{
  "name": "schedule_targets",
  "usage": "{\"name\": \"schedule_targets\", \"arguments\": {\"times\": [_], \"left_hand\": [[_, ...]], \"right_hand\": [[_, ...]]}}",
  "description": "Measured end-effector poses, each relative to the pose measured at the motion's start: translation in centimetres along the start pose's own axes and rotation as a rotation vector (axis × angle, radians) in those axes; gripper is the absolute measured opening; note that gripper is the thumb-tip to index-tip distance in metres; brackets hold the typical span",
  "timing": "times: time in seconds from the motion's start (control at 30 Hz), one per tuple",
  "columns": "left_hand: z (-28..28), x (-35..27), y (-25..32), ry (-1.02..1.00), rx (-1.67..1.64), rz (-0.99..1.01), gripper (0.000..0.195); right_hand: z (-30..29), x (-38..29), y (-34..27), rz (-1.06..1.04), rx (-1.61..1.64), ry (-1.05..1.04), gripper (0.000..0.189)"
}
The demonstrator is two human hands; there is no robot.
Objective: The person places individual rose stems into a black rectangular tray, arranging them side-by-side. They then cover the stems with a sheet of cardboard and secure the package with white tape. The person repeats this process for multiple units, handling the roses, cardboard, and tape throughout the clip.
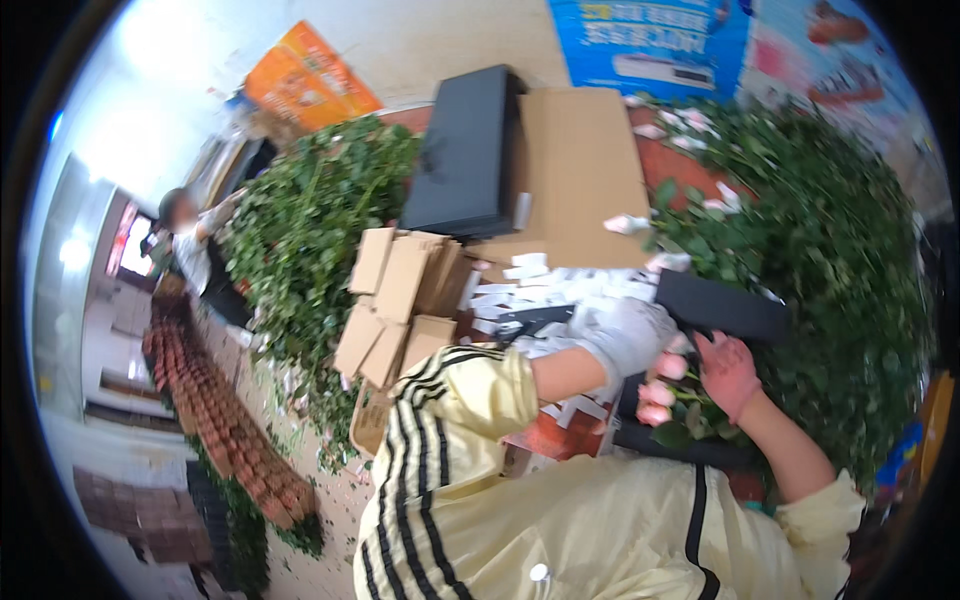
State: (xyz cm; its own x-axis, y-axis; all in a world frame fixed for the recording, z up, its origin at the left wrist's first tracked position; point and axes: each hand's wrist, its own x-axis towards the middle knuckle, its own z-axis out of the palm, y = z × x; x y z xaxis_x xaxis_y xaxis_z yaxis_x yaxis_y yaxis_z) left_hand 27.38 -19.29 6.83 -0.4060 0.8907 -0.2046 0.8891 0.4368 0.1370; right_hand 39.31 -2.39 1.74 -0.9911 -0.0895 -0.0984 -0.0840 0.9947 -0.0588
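My left hand [634,334], in a whitish glove, is above a pile of white paper or foam strips [585,285], beside pink roses [671,366]. Its fingers are partly hidden and blurred, so whether it grips anything cannot be told. Close by on the right, my right hand [726,375], in a pink glove, is at the rose stems and the near edge of a black padded block [720,306]. A rose bloom shows between the two hands. Several pink blooms with green leaves lie below the hands, above another dark padded piece [675,442].
Leafy rose stems [817,247] heap at right, with another heap [322,195] at left. Flat cardboard [585,172], a black box [465,150] and folded cardboard pieces [405,285] lie ahead. A co-worker [199,255] stands far left, near a long row of wrapped bundles [225,405].
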Motion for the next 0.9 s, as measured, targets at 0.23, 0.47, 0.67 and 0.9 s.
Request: {"name": "schedule_targets", "arguments": {"times": [0.23,0.47,0.67,0.9], "left_hand": [[-1.2,-1.7,-1.3,0.075,-0.033,-0.114,0.02],[-3.1,-8.7,-5.2,0.314,0.155,-0.339,0.026],[-0.7,-5.3,6.0,0.29,-0.162,0.118,0.051],[0.4,-4.1,5.5,0.091,-0.271,0.003,0.066]], "right_hand": [[-0.2,1.3,0.8,-0.114,-0.037,-0.021,0.047],[-2.8,1.6,0.6,-0.061,0.001,-0.186,0.037],[-3.3,1.0,0.3,-0.073,-0.032,-0.12,0.032],[-5.2,1.3,0.2,-0.185,-0.16,-0.191,0.028]]}}
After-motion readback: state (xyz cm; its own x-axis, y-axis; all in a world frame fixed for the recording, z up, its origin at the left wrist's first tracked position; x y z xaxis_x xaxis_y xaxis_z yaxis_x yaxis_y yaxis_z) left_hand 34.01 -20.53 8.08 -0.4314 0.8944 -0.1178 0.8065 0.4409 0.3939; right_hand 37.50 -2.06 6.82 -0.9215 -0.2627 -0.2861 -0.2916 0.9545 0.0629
